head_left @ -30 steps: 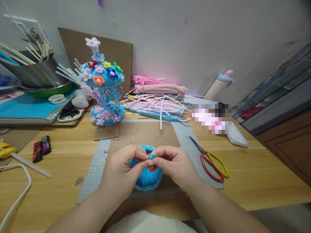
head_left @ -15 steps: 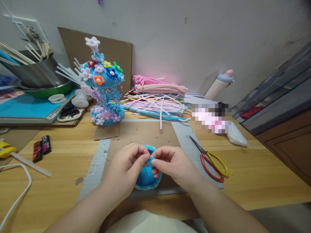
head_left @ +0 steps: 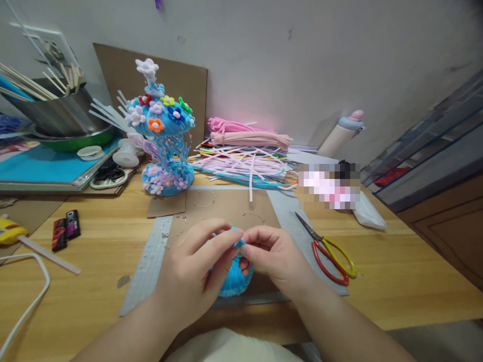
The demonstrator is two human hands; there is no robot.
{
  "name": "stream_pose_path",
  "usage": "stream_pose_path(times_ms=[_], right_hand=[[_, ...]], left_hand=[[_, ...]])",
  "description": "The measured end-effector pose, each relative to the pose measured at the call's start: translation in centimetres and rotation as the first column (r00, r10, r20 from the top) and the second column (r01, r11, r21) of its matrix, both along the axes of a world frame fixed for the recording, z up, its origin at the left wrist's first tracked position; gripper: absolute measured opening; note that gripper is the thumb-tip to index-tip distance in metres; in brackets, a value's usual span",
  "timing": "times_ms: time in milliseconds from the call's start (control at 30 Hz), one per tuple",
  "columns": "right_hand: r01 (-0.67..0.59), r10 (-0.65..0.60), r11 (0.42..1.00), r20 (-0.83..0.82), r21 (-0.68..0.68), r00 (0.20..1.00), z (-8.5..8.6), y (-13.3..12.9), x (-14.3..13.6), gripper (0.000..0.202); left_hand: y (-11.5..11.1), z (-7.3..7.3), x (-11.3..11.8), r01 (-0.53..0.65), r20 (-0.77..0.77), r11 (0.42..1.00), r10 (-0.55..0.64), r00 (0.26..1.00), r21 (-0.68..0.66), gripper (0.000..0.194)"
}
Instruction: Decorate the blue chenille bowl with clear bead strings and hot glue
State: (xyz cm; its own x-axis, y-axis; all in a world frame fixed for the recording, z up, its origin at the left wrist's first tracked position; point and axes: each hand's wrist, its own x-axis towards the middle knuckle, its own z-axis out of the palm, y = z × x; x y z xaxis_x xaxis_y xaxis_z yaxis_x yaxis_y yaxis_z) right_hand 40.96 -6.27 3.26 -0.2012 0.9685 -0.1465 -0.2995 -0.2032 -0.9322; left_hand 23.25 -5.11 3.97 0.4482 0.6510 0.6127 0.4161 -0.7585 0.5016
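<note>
- Far left of the frame, a yellow tool (head_left: 10,231) lies on the worktop (head_left: 407,276), to the side of the work, presumably to leave the middle free.
- Upper left, wooden sticks (head_left: 28,88) lean in a metal bowl (head_left: 62,114), which seems to keep them gathered.
- Left of centre, a flower-covered blue model (head_left: 162,125) stands upright on its broad base, in plain view.
- Lower centre, the left hand (head_left: 188,266) arches over the work, fingers and thumb curled towards a small blue piece (head_left: 240,242); whether they grip it, I cannot tell.
- Under both hands, a rounded blue form (head_left: 236,281) rests on brown cardboard (head_left: 226,201) over a grey mat (head_left: 143,284), likely there to shield the wood.
- Behind, upper centre, fuzzy stems (head_left: 249,140) are piled by the wall, probably so colours stay together.
- Right of centre, the right hand (head_left: 279,259) pinches the small piece between thumb and forefinger, a hold suited to something tiny.
- Further right, scissors (head_left: 328,246) lie part-open, handles nearest the wearer, apparently for easy pickup.
</note>
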Motion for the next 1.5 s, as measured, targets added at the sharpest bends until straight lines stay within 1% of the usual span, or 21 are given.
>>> stream_pose_path(times_ms=[67,200,333,400,500,600,700,767,833,900,1000,1067,1100,1133,1167,1233,1300,1333,1400,1433,1500], right_hand=[[0.004,-0.004,1.000,0.002,-0.009,1.000,0.0,0.0,0.0,0.024],[0.032,-0.032,0.999,0.033,-0.008,0.999,0.2,0.0,-0.1,0.024],[0.090,-0.095,0.992,0.054,0.087,0.994,0.1,-0.2,-0.4,0.016],[0.122,-0.133,0.980,0.059,0.155,0.989,-0.1,-0.3,-0.6,0.012],[0.155,-0.182,0.951,0.078,0.268,0.980,-0.4,-0.6,-0.8,0.005],[0.163,-0.221,0.914,0.119,0.372,0.968,-0.5,-0.9,-0.8,0.004],[0.156,-0.288,0.851,0.196,0.502,0.937,-0.7,-1.0,-0.7,0.009],[0.142,-0.350,0.793,0.253,0.592,0.902,-0.8,-1.0,-0.6,0.013],[0.121,-0.403,0.744,0.296,0.657,0.866,-0.9,-1.0,-0.5,0.017],[0.102,-0.438,0.711,0.324,0.696,0.838,-0.9,-0.9,-0.5,0.019],[0.082,-0.475,0.657,0.326,0.749,0.817,-1.0,-0.9,-0.5,0.023],[0.076,-0.485,0.621,0.306,0.780,0.819,-0.9,-0.9,-0.4,0.027],[0.079,-0.482,0.611,0.291,0.788,0.826,-0.9,-1.0,-0.4,0.028],[0.084,-0.465,0.616,0.276,0.783,0.841,-0.8,-1.0,-0.4,0.029],[0.094,-0.430,0.640,0.254,0.763,0.866,-0.8,-1.0,-0.4,0.029],[0.119,-0.300,0.734,0.161,0.669,0.940,-0.6,-1.1,-0.5,0.024],[0.107,-0.130,0.857,0.011,0.505,0.991,-0.5,-1.0,-0.6,0.015],[0.078,-0.057,0.907,-0.064,0.415,0.996,-0.5,-1.0,-0.6,0.010],[-0.013,0.059,0.966,-0.173,0.257,0.983,-0.5,-0.9,-0.6,0.004],[-0.065,0.107,0.978,-0.212,0.197,0.971,-0.5,-0.8,-0.6,0.003],[-0.165,0.191,0.980,-0.277,0.111,0.942,-0.6,-0.8,-0.5,0.005]], left_hand=[[0.0,-0.1,0.0,-0.019,-0.041,0.999,0.021,0.999,0.046,0.037],[0.2,-0.1,0.3,-0.068,-0.052,0.997,0.070,0.996,0.040,0.028],[0.3,-0.1,0.6,-0.080,0.008,0.997,0.080,0.997,-0.010,0.017],[0.2,-0.1,0.8,-0.094,0.052,0.992,0.098,0.994,-0.083,0.013],[-0.1,-0.2,1.1,-0.103,0.146,0.964,0.142,0.979,-0.247,0.006],[-0.3,-0.3,1.2,-0.056,0.237,0.911,0.165,0.957,-0.409,0.006],[-0.2,-0.3,1.2,0.010,0.277,0.852,0.158,0.948,-0.523,0.008],[-0.1,-0.3,1.2,0.017,0.277,0.848,0.154,0.948,-0.529,0.007],[-0.1,-0.3,1.2,-0.001,0.260,0.876,0.145,0.955,-0.483,0.008],[0.0,-0.4,1.2,-0.028,0.230,0.910,0.134,0.964,-0.413,0.009],[-0.1,-0.4,1.2,-0.046,0.190,0.937,0.117,0.975,-0.345,0.013],[-0.1,-0.3,1.1,-0.033,0.186,0.934,0.105,0.977,-0.355,0.013],[-0.1,-0.2,1.0,-0.018,0.196,0.927,0.098,0.976,-0.375,0.013],[-0.1,0.0,1.0,0.004,0.213,0.916,0.088,0.973,-0.401,0.011],[-0.1,0.2,0.9,0.036,0.238,0.901,0.076,0.968,-0.433,0.010],[-0.1,0.6,0.8,0.135,0.326,0.853,0.044,0.944,-0.505,0.009],[-0.1,1.0,0.8,0.279,0.472,0.764,0.038,0.881,-0.582,0.011],[-0.1,1.2,0.8,0.364,0.546,0.700,0.044,0.837,-0.614,0.010],[0.0,1.4,0.8,0.535,0.657,0.538,0.048,0.752,-0.652,0.009],[0.1,1.4,0.8,0.605,0.689,0.445,0.036,0.724,-0.660,0.009],[0.3,1.5,0.6,0.695,0.722,0.272,-0.002,0.692,-0.666,0.010]])
